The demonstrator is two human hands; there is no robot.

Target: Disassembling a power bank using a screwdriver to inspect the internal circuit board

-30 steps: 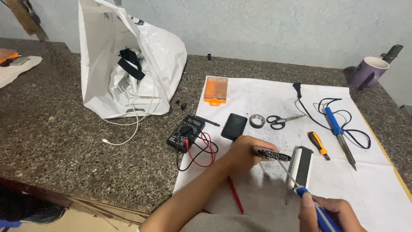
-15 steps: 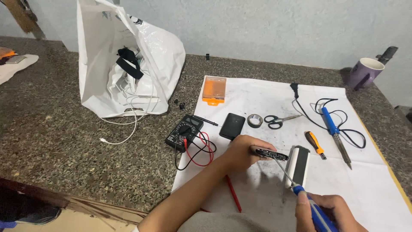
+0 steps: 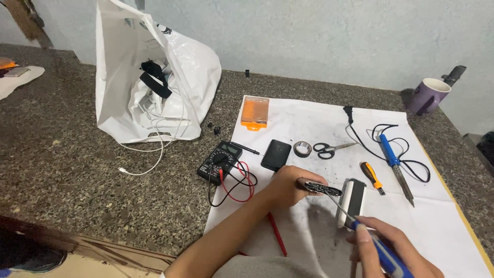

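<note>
Hiding the blue tool's (image 3: pixel 383 257) handle, the right hand (image 3: pixel 391 252) grips it.

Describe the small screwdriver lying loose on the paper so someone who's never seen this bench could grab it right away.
Start at the white paper sheet on the granite counter. Toward its right side lies a blue soldering iron with a looped black cord. Just left of that iron is the screwdriver: short, with an orange-and-black handle, the only orange tool there.
</note>
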